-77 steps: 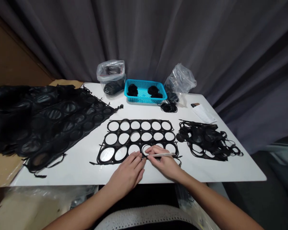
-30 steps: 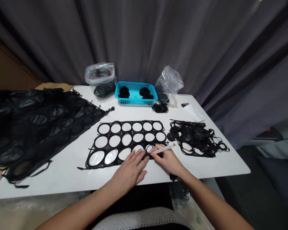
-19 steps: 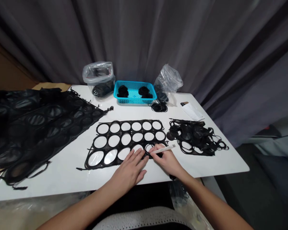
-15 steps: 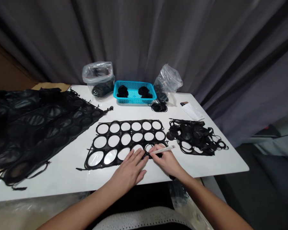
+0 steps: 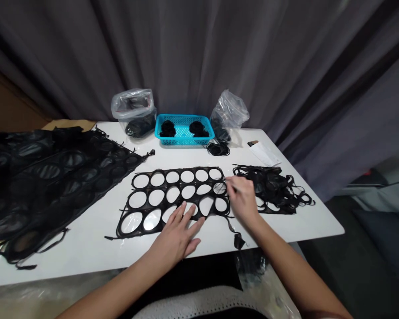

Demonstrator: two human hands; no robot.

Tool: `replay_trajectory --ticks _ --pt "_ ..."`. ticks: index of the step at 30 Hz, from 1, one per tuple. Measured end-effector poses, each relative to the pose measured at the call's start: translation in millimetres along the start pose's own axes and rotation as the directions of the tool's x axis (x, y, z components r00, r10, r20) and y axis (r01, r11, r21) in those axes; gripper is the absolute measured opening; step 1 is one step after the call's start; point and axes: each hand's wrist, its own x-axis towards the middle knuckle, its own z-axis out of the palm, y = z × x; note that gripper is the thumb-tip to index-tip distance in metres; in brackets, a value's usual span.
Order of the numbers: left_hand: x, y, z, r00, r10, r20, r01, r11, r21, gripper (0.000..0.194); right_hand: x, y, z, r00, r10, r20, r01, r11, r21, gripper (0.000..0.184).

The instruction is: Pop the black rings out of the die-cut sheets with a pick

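A black mesh sheet [image 5: 146,204] with rows of large round holes lies flat on the white table [image 5: 199,248]. My left hand [image 5: 181,228] rests palm down on its front edge, fingers spread, holding nothing. Over the sheet's right end is my right hand [image 5: 243,199], its fingers pinched round a slim pale tool [image 5: 238,188] that they mostly hide. Thin dark loops [image 5: 220,188] show beside those fingertips, over the middle row's last hole; motion blurs them. From the sheet's front right corner a black ribbon with a cloth scrap [image 5: 238,241] trails down the table.
Tangled black cut-out strips [image 5: 274,188] lie to the right. A larger black mesh pile [image 5: 49,177] covers the left side. Behind are a blue basket [image 5: 185,141] with black bundles, two clear bags [image 5: 133,108], a coil of black loops [image 5: 218,149] and white paper [image 5: 264,153].
My right hand has moved away from the front row, up and right to the sheet's right edge, with the tool tilted differently. My left hand stays nearly in place.
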Motion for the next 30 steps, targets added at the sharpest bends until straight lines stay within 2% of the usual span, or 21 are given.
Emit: replay_trajectory --ticks 2,3,5,7,9,11,13,15,19,23,30 --pt "-4 -5 -4.3 1.0 0.015 0.001 -0.015 1.0 0.024 0.057 15 21 -12 0.977 0.195 -0.088 -0.188 0.979 0.076 0.022" --pt "-4 -7 -7.1 1.0 0.023 -0.007 -0.023 0.999 0.027 0.055 18 29 -18 0.958 0.273 -0.085 -0.26 0.955 0.142 0.024" --pt "-2 -10 -13.6 0.999 0.018 -0.042 -0.018 1.0 0.008 0.044 15 38 -27 0.927 0.374 0.007 -0.359 0.886 0.294 0.028" --pt "6 -7 -18.9 0.995 -0.002 -0.102 -0.002 0.999 -0.035 0.027 2 36 -29 0.907 0.402 0.127 -0.416 0.803 0.428 0.032" --pt "20 1 -19.6 0.988 0.025 -0.155 -0.036 0.997 -0.071 0.023 -13 25 -26 0.902 0.363 0.233 -0.432 0.75 0.502 0.03" --pt "34 11 -14.1 0.981 0.104 -0.165 -0.119 0.99 -0.081 0.033 -26 11 -21 0.9 0.289 0.326 -0.425 0.746 0.512 0.025" --pt "44 18 -4.0 0.98 0.15 -0.13 -0.161 0.984 -0.072 0.044 -35 0 -16 0.886 0.218 0.409 -0.417 0.761 0.496 0.022" --pt "47 20 6.7 0.986 0.144 -0.084 -0.149 0.987 -0.055 0.048 -39 -5 -14 0.874 0.175 0.454 -0.406 0.776 0.483 0.022" --pt "42 14 17.3 0.991 0.118 -0.06 -0.121 0.991 -0.052 0.047 -40 -3 -16 0.872 0.154 0.464 -0.388 0.797 0.464 0.019" --pt "39 9 15.3 0.991 0.119 -0.053 -0.123 0.99 -0.074 0.046 -38 -2 -17 0.871 0.123 0.476 -0.364 0.813 0.455 0.016" --pt "40 7 16.6 0.992 0.117 -0.043 -0.122 0.985 -0.123 0.049 -37 -4 -14 0.902 0.057 0.427 -0.26 0.862 0.436 0.018"
